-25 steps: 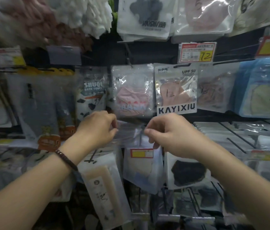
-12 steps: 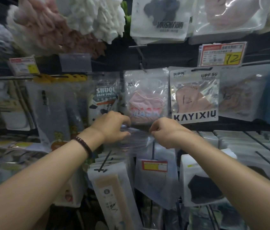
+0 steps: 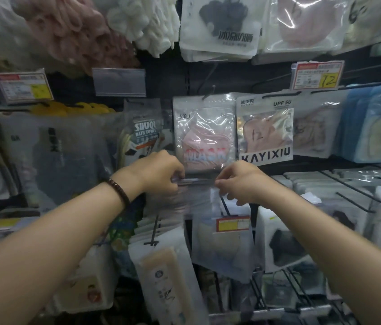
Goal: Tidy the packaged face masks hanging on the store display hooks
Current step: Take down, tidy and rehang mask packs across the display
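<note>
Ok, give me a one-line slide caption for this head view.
Left hand and right hand pinch the top of a clear packet below the hanging pink mask pack.

Only one camera was there, worn on the person's head. It looked forward and slightly down at the display wall (image 3: 166, 78) from close up (wide-angle, edges bowed), the left hand (image 3: 159, 172) and right hand (image 3: 243, 181) gripping a clear packet (image 3: 196, 198) mid-frame.

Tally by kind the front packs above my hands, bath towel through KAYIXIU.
Bath towel packs: 1, the SHUQI bath towel pack
Face mask packs: 2, the clear pink mask pack and the KAYIXIU peach mask pack
Total: 3
</note>
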